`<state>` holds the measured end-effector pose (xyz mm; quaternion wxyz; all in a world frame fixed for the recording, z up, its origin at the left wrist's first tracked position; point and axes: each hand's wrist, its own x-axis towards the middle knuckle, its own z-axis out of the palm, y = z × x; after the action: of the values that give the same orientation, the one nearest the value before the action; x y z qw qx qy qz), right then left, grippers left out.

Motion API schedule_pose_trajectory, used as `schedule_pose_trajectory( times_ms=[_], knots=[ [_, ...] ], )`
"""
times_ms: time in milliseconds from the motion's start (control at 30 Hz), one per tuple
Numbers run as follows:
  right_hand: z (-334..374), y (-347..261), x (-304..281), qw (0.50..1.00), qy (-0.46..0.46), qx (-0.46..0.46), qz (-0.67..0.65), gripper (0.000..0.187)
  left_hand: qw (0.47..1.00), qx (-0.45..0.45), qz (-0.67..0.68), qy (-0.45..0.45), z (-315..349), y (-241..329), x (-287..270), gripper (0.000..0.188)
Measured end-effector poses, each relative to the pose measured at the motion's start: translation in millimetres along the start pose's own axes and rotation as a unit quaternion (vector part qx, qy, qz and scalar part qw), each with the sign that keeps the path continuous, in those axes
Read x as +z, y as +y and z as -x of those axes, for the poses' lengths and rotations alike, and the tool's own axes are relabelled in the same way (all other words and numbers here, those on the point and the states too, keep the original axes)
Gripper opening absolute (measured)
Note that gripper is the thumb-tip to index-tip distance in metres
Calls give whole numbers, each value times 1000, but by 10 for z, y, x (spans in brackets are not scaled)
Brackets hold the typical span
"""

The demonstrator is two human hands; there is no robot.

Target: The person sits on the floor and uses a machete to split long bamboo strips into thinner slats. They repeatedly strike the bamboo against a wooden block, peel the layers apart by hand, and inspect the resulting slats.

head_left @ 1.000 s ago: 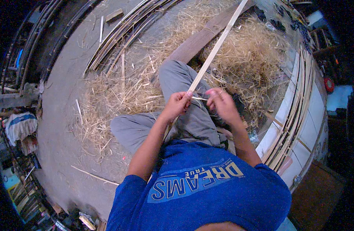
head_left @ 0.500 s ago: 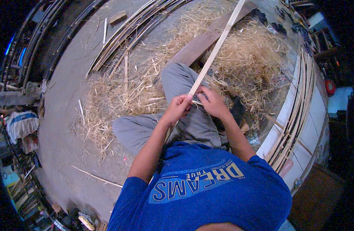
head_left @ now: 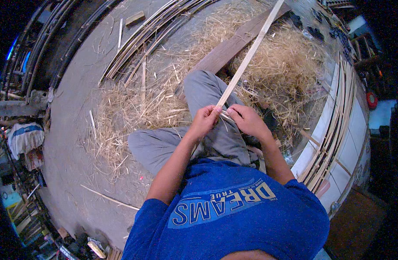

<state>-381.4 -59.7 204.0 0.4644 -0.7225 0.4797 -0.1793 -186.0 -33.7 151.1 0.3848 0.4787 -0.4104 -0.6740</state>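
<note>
A long, flat, pale bamboo strip (head_left: 246, 60) runs from my lap up past the top edge of the view, slanting to the right. My left hand (head_left: 205, 122) is closed around its lower part, thumb on top. Close beside it, my right hand (head_left: 251, 122) is closed with the thumb pressed down; what lies inside its fingers is hidden. Thin curled shavings (head_left: 225, 115) stick out between the two hands. Both hands are over my grey trousers (head_left: 203, 89), as I sit on the floor with legs folded.
Heaps of fine shavings (head_left: 285, 65) surround a wooden plank (head_left: 233, 43) ahead of me. More bamboo strips (head_left: 333, 125) lie along white tiles at the right. Dark-edged strips (head_left: 138, 43) lie on the floor ahead left, by a small wood block (head_left: 135, 18).
My right hand has shifted slightly right and nearer to me, its thumb now lying forward. The strip's far end has swung a little to the right. My left hand still grips it.
</note>
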Motion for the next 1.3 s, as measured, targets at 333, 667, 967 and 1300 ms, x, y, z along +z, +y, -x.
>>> schedule_pose_trajectory(
  times_ms=[333, 667, 967, 1300],
  knots=[
    [127, -70, 458, 977, 113, -34, 178, 45, 999, -29, 25, -9, -17, -21, -97, 27],
    [101, -144, 436, 995, 71, 55, -33, 26, 998, -54, 19, 17, 79, 119, -50, 28],
    [158, -120, 257, 996, 62, -64, -2, 22, 998, -46, 32, -5, 55, 155, -1, 28],
    [-23, 47, 263, 954, 203, -74, 210, 22, 1000, -7, 10, -22, -9, 8, -61, 29]
  ],
)
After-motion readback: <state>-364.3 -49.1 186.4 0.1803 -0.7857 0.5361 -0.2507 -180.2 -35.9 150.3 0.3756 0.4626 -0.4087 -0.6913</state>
